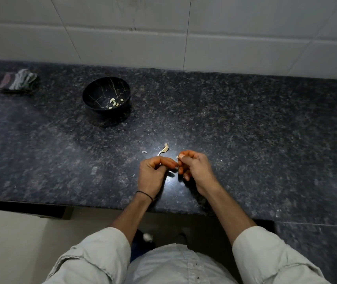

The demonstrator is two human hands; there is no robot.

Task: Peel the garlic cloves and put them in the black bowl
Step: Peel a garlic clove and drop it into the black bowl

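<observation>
Two hands are held close together just above the near part of the table (245, 130), their fingertips almost touching. A small garlic clove (177, 166) is pinched between them. The left hand (153, 171) is curled, with thumb and forefinger narrowed onto the clove. The right hand (195, 167) is likewise curled, its fingertips closed on the pale skin. Only slivers of whitish clove are shown between the fingers; the rest is hidden.

The black bowl (99, 92) is set well apart, farther back and to the left, upright on the table. It is round and glossy, veined with thin golden lines like cracked marble. Several peeled cloves (115, 102), small, creamy and curved, are gathered at its bottom. Dry, papery peel scraps (164, 149) are scattered on the table just beyond the hands.

The table is made of dark, speckled, polished stone, and a glare is caught on it near the hands. A crumpled striped cloth (18, 80) is laid at the far left. The wall (224, 37) behind is faced with large white tiles. A thin black band (144, 195) is worn on the left wrist.
</observation>
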